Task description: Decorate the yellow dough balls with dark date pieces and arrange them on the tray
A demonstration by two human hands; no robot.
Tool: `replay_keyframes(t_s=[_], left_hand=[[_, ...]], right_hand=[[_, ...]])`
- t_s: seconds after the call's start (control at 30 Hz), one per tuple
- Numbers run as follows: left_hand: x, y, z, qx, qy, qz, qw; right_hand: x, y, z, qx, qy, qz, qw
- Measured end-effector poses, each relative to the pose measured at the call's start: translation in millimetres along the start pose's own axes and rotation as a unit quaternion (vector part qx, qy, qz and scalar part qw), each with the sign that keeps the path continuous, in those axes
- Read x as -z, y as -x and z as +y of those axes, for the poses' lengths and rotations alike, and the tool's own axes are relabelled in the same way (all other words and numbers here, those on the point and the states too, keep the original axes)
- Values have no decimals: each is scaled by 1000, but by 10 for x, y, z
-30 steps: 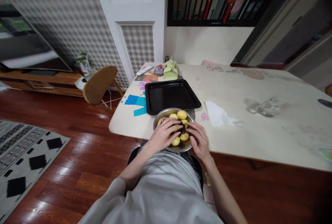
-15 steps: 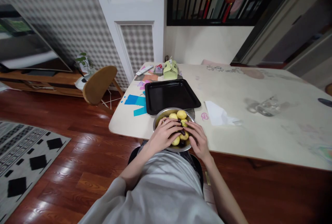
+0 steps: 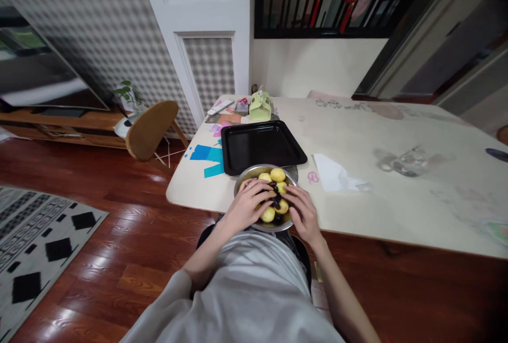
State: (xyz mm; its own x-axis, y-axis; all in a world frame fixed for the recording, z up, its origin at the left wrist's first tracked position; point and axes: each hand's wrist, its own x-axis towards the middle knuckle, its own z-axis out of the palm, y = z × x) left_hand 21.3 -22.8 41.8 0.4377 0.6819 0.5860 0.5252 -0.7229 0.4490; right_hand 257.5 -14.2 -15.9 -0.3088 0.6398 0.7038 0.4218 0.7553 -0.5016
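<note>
A metal bowl (image 3: 246,175) stands at the near edge of the table, filled with several yellow dough balls (image 3: 278,174) and some dark pieces (image 3: 277,198). My left hand (image 3: 246,202) reaches into the bowl from the left, fingers curled over the balls, a ring on one finger. My right hand (image 3: 302,208) reaches in from the right, fingers bent toward the dark pieces in the middle. What the fingertips pinch is too small to name.
A black baking tray (image 3: 262,145) lies just behind the bowl. Blue paper (image 3: 204,153), a white tissue (image 3: 335,176), a glass (image 3: 408,163), a green box (image 3: 260,106) and a remote (image 3: 221,106) rest on the table. A wooden chair (image 3: 151,128) stands to the left.
Both hands shifted slightly within the bowl, the left fingers drawing in a little; the dark pieces show more between them. The bowl has not moved.
</note>
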Motion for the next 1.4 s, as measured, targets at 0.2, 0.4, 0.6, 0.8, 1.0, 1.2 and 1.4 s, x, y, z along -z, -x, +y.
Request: replay_keyframes(t_s=[0.2, 0.4, 0.6, 0.8, 1.0, 1.2, 1.4], left_hand=[[59, 8, 10, -7, -3, -18, 1000], [112, -67, 115, -84, -20, -160, 983], [68, -163, 174, -95, -41, -186, 977], [30, -161, 183, -86, -62, -180, 978], [24, -155, 174, -90, -59, -177, 978], [194, -112, 75, -53, 23, -96, 994], [385, -40, -87, -7, 15, 7, 1000]], right_hand=[[1, -3, 1, 0, 3, 1, 1000], [-21, 11, 18, 1, -5, 11, 1000], [-40, 39, 56, -9, 8, 17, 1000], [-45, 37, 58, 2, 7, 18, 1000], [-47, 31, 52, 0, 2, 18, 1000], [-24, 10, 26, -4, -1, 6, 1000], [-18, 7, 13, -13, -10, 4, 1000]])
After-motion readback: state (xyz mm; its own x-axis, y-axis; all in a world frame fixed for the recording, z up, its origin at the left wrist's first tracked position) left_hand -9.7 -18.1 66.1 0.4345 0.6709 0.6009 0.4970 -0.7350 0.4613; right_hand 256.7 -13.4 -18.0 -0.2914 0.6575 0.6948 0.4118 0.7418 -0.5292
